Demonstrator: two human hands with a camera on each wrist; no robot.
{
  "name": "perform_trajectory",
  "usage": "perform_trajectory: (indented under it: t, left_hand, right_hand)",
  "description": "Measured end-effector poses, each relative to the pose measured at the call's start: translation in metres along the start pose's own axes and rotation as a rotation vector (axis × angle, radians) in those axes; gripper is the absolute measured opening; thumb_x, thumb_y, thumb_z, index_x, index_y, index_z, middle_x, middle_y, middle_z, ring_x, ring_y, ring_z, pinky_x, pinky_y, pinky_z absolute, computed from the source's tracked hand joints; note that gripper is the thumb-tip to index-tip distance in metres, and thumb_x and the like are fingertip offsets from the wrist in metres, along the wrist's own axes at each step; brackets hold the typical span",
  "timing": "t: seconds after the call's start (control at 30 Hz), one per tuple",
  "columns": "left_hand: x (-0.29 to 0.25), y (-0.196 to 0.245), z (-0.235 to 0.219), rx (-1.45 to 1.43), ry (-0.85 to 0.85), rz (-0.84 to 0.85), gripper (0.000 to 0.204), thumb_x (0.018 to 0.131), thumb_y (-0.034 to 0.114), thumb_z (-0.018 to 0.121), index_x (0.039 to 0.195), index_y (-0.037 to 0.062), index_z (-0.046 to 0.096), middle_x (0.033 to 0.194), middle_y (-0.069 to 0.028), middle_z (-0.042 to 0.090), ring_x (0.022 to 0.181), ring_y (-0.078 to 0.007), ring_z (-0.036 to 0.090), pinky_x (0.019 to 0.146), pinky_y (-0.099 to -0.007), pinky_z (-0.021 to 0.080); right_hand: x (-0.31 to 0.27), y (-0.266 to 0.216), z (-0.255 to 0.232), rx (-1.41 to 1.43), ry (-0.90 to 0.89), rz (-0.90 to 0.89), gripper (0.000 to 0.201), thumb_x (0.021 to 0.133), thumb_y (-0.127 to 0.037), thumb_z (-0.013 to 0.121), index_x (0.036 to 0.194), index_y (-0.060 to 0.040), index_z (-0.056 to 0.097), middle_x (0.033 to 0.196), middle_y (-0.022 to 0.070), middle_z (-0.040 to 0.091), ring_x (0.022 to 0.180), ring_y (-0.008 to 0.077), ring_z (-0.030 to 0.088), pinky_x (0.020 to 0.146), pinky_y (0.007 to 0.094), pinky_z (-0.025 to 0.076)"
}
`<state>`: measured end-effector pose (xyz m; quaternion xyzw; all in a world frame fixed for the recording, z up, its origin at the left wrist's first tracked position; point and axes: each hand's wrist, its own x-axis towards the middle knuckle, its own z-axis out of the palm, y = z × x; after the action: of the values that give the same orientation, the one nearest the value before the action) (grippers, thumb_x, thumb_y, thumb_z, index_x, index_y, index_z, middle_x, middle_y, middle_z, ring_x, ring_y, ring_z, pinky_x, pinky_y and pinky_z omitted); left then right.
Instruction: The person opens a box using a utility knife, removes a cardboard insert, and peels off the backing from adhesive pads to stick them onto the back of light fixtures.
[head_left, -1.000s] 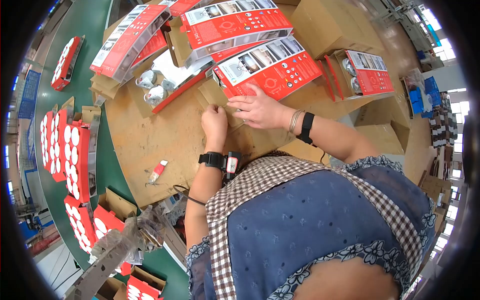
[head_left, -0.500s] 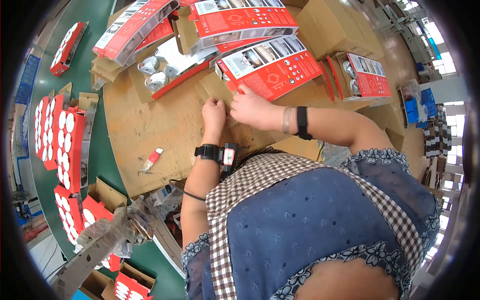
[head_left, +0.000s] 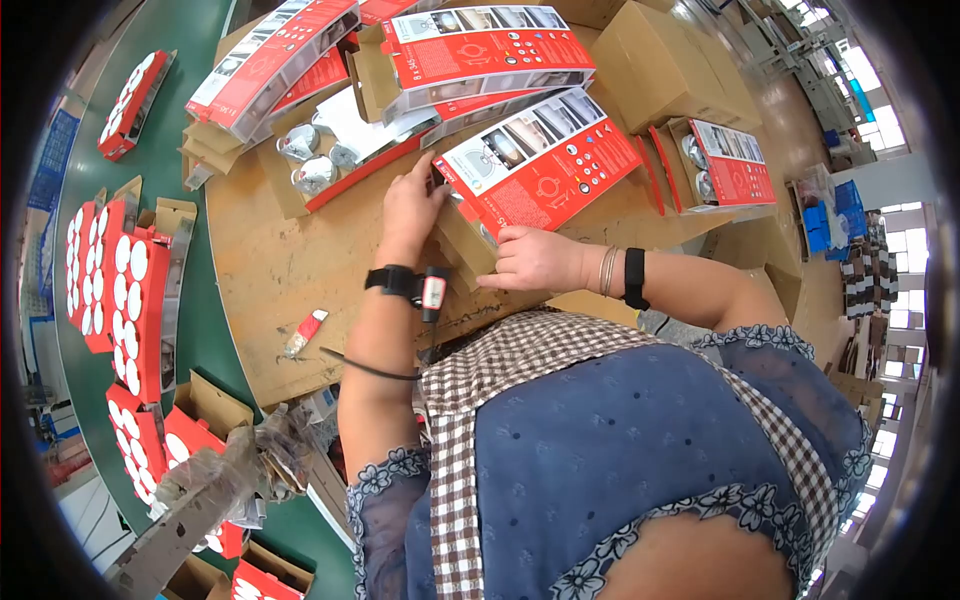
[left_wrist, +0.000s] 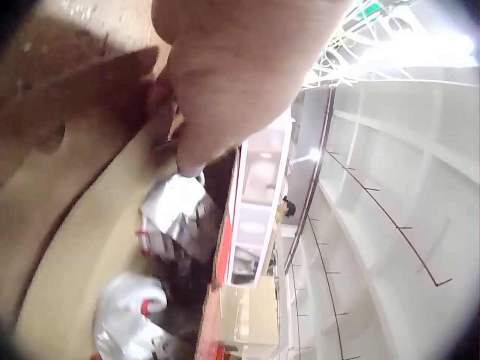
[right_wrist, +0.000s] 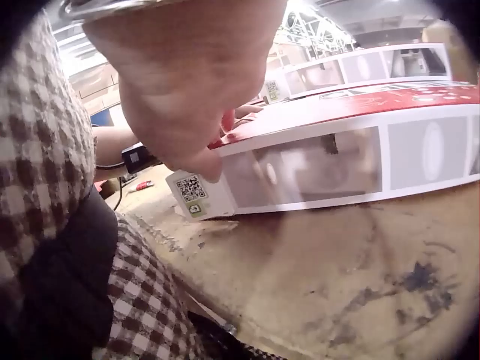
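A red and white printed box (head_left: pixel 540 160) lies at an angle on the brown worktable, its cardboard end facing the body. At the left corner of that end my left hand (head_left: pixel 408 208) pinches the brown cardboard flap (left_wrist: pixel 90 217). In the left wrist view, silver lamp fittings (left_wrist: pixel 176 214) show inside the open end, just below the fingers. My right hand (head_left: pixel 540 262) grips the near right corner of the same box, fingers curled. In the right wrist view, the thumb lies on its windowed side by a QR code label (right_wrist: pixel 191 187).
More red boxes (head_left: pixel 490 50) are stacked behind, beside an open box holding silver lamps (head_left: pixel 315 172). A small open box (head_left: pixel 735 165) and a brown carton (head_left: pixel 675 65) stand right. A red-and-white tube (head_left: pixel 305 333) lies left. Filled boxes line the green conveyor (head_left: pixel 215 330).
My left hand has moved forward to the box's left corner. My right hand has shifted right and closer to the body, and the box's end now faces nearer the body.
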<state>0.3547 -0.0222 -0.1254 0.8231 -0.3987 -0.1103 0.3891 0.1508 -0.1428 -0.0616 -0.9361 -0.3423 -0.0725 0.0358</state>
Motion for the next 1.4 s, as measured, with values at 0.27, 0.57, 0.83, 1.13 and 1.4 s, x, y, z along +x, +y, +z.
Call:
perform_trajectory:
  t: [0.27, 0.57, 0.83, 1.13, 1.4]
  left_hand:
    - [-0.005, -0.010, -0.001, 0.166, 0.409, -0.121, 0.034, 0.088, 0.025, 0.074, 0.113, 0.0022, 0.068, 0.093, -0.0186, 0.073, 0.088, -0.0379, 0.070, 0.081, -0.0429, 0.055]
    - [-0.051, 0.021, 0.003, -0.366, 0.019, -0.652, 0.035, 0.088, 0.028, 0.075, 0.098, -0.0048, 0.069, 0.073, -0.0142, 0.071, 0.050, -0.0175, 0.065, 0.047, -0.0294, 0.051]
    - [-0.041, 0.018, 0.026, -0.149, 0.072, -0.638, 0.027, 0.081, 0.022, 0.076, 0.081, -0.0030, 0.067, 0.078, -0.0193, 0.071, 0.078, -0.0299, 0.072, 0.071, -0.0419, 0.055]
    - [-0.064, -0.028, 0.050, -0.635, 0.232, -0.618, 0.019, 0.080, 0.005, 0.075, 0.075, 0.0024, 0.057, 0.066, -0.0089, 0.062, 0.059, -0.0194, 0.062, 0.052, -0.0369, 0.050]
    - [-0.111, -0.018, -0.012, -1.002, 0.019, -0.564, 0.021, 0.090, 0.000, 0.067, 0.086, 0.0088, 0.049, 0.076, -0.0021, 0.059, 0.059, -0.0133, 0.060, 0.048, -0.0276, 0.054]
  right_hand:
    - [0.000, 0.002, 0.001, 0.032, 0.021, 0.031, 0.027, 0.083, -0.012, 0.059, 0.109, -0.0119, 0.066, 0.075, -0.0016, 0.055, 0.078, 0.0174, 0.059, 0.088, 0.0366, 0.047]
    - [-0.002, -0.004, 0.002, 0.006, 0.009, 0.091, 0.020, 0.086, -0.014, 0.057, 0.104, -0.0150, 0.066, 0.078, -0.0032, 0.058, 0.082, 0.0159, 0.060, 0.092, 0.0378, 0.042]
    - [0.002, -0.008, 0.005, -0.064, 0.047, 0.185, 0.022, 0.084, -0.015, 0.060, 0.105, -0.0153, 0.067, 0.084, -0.0022, 0.058, 0.089, 0.0152, 0.062, 0.092, 0.0393, 0.042]
    - [0.003, -0.031, -0.008, 0.222, 0.227, 0.363, 0.019, 0.083, -0.017, 0.070, 0.101, -0.0146, 0.069, 0.094, 0.0008, 0.065, 0.095, 0.0175, 0.064, 0.094, 0.0392, 0.042]
    - [-0.105, 0.061, -0.028, -0.025, 0.640, 1.337, 0.042, 0.090, -0.030, 0.073, 0.120, -0.0010, 0.065, 0.112, 0.0163, 0.070, 0.114, 0.0305, 0.064, 0.099, 0.0397, 0.049]
